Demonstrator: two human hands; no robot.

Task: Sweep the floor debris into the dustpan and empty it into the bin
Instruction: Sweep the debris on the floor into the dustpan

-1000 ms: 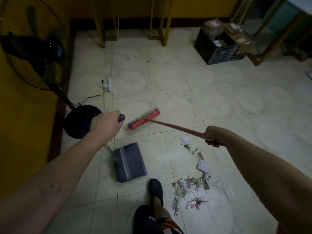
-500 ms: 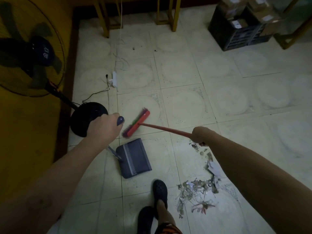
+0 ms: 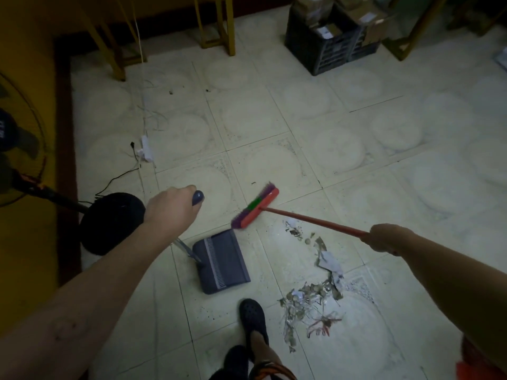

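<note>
A: Which step?
B: Sweeping, early on. The debris (image 3: pixel 310 297) is all on the floor (image 3: pixel 356 149). Nothing shows in the dustpan (image 3: pixel 222 261), but the light is dim, so small bits inside could be missed.
A: Hands?
B: Left hand (image 3: pixel 170 212) is wrapped round the top of the dustpan handle (image 3: pixel 186 249), with the blue end cap poking out past the fingers. Right hand (image 3: pixel 384 238) is closed round the red broom stick (image 3: pixel 315 222).
A: Where is everything?
B: Dustpan is flat on the tile, just ahead of the shoe (image 3: pixel 252 316). Broom head (image 3: pixel 256 208) is just beside the pan's far corner, on the far side of the mess. The main pile lies right of the pan and apart from it, near the shoe. A thinner trail of scraps runs from the pile up toward the stick.
A: Bristles down?
B: Cannot tell, too dark.
A: Next move?
B: Judgement only: draw the broom head back along the trail to gather it with the pile, then push the lot left into the pan. The pan mouth probably needs turning to face the pile, with the left hand steadying it. Paper scraps look light, so short strokes. No bin in view, so emptying is far off.
</note>
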